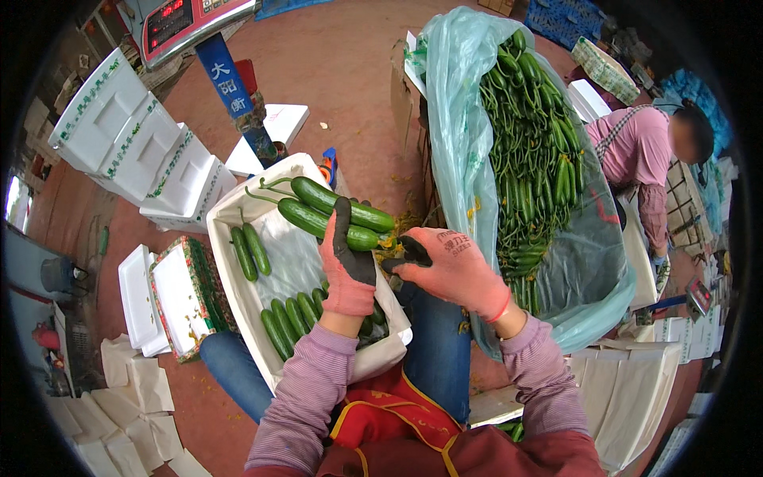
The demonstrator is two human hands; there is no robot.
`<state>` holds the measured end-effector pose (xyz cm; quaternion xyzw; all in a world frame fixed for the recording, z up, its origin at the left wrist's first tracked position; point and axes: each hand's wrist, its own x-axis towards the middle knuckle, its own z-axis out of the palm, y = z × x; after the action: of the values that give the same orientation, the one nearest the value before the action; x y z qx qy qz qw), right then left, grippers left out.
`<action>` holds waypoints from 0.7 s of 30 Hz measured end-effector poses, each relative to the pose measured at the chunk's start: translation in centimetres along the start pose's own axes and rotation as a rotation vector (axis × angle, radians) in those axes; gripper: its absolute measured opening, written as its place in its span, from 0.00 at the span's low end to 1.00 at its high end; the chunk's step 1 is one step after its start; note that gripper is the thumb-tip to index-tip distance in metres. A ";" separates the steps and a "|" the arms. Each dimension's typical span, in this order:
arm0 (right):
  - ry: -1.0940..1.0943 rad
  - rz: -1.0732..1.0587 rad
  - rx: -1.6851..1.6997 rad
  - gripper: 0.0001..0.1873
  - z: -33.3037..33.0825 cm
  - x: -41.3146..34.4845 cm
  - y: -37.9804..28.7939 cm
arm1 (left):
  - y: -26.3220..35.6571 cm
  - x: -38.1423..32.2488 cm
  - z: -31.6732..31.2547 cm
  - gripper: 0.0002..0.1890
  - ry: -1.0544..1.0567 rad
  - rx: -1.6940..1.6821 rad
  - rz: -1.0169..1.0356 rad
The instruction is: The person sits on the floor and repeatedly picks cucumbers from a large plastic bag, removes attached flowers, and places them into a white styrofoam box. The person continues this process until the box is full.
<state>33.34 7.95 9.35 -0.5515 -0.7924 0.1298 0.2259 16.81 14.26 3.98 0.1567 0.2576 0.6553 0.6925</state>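
My left hand [350,262], in a pink and black coated work glove, holds two cucumbers [325,223] side by side above a white lined box [229,208]. Yellow blossom remnants show at their right ends. Just right of those ends is my right hand [438,262], gloved alike, its thumb and fingers curled close together; whether something small is between them I cannot tell. Inside the box, two cucumbers [256,247] lie at the upper left and a row of several cucumbers [286,322] lies along the near side, partly hidden by my left forearm.
To the right, a large bin lined with a bluish plastic bag [468,119] holds many cucumbers [530,173]. A scale [197,24] on a blue post [229,83] stands at upper left, beside stacked white foam boxes [134,137]. A person [638,143] bends over another box beyond the bin.
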 end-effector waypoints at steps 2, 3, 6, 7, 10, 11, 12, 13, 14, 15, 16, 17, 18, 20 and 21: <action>0.099 -0.012 -0.036 0.18 0.6 0.7 0.0 | 0.0 0.5 0.3 0.14 0.008 -0.047 -0.035; 0.159 -0.058 0.001 0.17 0.8 1.1 0.0 | 0.0 0.7 0.3 0.14 -0.030 -0.099 -0.039; 0.235 -0.112 0.191 0.15 0.9 1.8 -0.3 | 0.9 2.0 -0.2 0.14 -0.062 -0.246 -0.196; 0.248 -0.112 0.200 0.15 0.7 2.0 -0.4 | 1.2 2.3 -0.4 0.14 -0.048 -0.313 -0.242; 0.303 -0.101 0.184 0.17 0.3 2.4 -0.9 | 0.9 2.4 -0.5 0.13 -0.036 -0.261 -0.177; 0.290 -0.130 0.030 0.17 0.2 2.5 -1.1 | 0.5 2.2 -0.3 0.13 -0.015 -0.226 -0.140; 0.259 -0.141 -0.114 0.17 0.3 2.7 -1.3 | 0.2 2.1 -0.2 0.12 0.021 -0.227 -0.162; 0.236 -0.169 -0.273 0.17 0.4 2.8 -1.6 | -0.2 1.8 0.0 0.12 0.005 -0.193 -0.136; 0.224 -0.206 -0.367 0.13 0.7 3.1 -1.8 | -0.6 1.4 0.2 0.12 0.019 -0.167 -0.118; 0.180 -0.211 -0.385 0.13 0.9 3.2 -2.1 | -0.8 1.2 0.4 0.12 -0.016 -0.161 -0.072; 0.135 -0.222 -0.403 0.14 1.2 3.3 -2.4 | -0.8 1.2 0.5 0.13 -0.004 -0.130 -0.051; 0.081 -0.214 -0.434 0.14 1.2 3.3 -2.5 | -0.6 1.2 0.5 0.12 0.006 -0.076 -0.073; 0.048 -0.245 -0.345 0.12 1.1 3.3 -2.5 | -0.1 1.3 0.4 0.12 -0.030 -0.031 -0.060; 0.102 -0.210 -0.388 0.08 0.5 3.0 -2.3 | 1.1 1.6 -0.1 0.13 -0.024 0.001 -0.089; 0.038 -0.175 -0.437 0.06 0.1 3.0 -2.0 | 1.8 1.7 -0.4 0.13 -0.025 -0.028 -0.126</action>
<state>30.82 10.05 10.80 -0.5190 -0.8420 -0.0753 0.1266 15.07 16.09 4.39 0.1384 0.2489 0.6119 0.7379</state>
